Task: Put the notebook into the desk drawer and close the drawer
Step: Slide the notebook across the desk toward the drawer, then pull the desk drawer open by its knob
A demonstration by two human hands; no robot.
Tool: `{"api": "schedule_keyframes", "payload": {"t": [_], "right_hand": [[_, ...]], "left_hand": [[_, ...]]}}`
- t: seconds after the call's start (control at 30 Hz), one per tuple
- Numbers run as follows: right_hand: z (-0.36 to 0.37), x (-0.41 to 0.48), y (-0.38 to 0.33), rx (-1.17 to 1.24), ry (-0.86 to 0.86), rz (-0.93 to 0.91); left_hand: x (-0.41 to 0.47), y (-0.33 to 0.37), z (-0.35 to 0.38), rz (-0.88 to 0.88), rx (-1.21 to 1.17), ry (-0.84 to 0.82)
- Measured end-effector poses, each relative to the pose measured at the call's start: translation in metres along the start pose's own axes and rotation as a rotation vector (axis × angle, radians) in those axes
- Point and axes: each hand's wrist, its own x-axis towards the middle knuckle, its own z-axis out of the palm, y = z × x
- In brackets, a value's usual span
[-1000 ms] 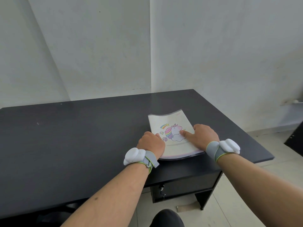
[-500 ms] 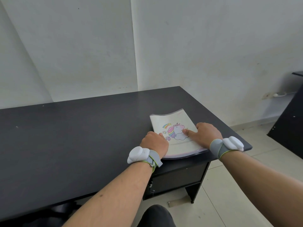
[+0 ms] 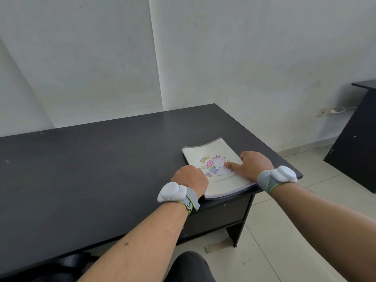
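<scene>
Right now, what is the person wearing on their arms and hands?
Both forearms are bare, with no sleeves or gloves. Each wrist carries a grey strap with a lime-green edge holding a rounded white device: one behind the left hand, one behind the right hand. No cables or markings show.

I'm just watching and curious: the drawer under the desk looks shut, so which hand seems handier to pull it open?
Probably the left hand: it rests at the notebook's near corner, directly above the closed drawer, while the right hand lies farther along the cover.
</scene>
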Motion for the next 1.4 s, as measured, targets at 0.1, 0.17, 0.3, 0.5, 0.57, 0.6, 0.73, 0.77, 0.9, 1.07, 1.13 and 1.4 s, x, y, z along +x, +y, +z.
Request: {"api": "schedule_keyframes", "payload": {"t": [0.1,0.17,0.3,0.5,0.57,0.6,0.73,0.77,0.9,1.07,1.13,1.4], "right_hand": [[0.001,0.000,0.000,-0.047,0.013,-0.023],[0.000,-0.001,-0.001,-0.083,0.022,-0.023],[-0.002,-0.004,-0.002,-0.074,0.028,0.020],[0.002,-0.019,0.005,0.065,0.109,0.048],[0.002,-0.028,0.009,0.097,0.150,0.043],[0.002,-0.030,0.010,0.109,0.171,0.041],[0.001,-0.050,0.016,0.149,0.230,0.036],[0.000,-0.055,0.018,0.154,0.231,0.036],[-0.001,-0.080,0.026,0.159,0.255,0.027],[0.010,-0.120,0.042,0.191,0.344,0.020],[0.021,-0.133,0.046,0.196,0.356,0.011],[0.072,-0.159,0.046,0.237,0.278,0.016]], "left_hand": [[0.001,0.000,0.004,0.023,0.065,0.022],[0.002,0.000,0.006,0.044,0.107,0.020],[0.003,-0.001,0.007,0.091,0.172,0.023],[-0.002,-0.014,0.005,0.127,0.156,0.073],[-0.006,-0.018,0.004,0.130,0.130,0.089],[-0.006,-0.020,0.004,0.135,0.123,0.094],[-0.016,-0.023,-0.001,0.150,0.122,0.082],[-0.020,-0.023,-0.002,0.149,0.128,0.079],[-0.035,-0.025,-0.010,0.159,0.163,0.091],[-0.052,-0.023,-0.017,0.207,0.192,0.121],[-0.057,-0.022,-0.017,0.222,0.193,0.134],[-0.068,-0.022,-0.015,0.249,0.204,0.178]]}}
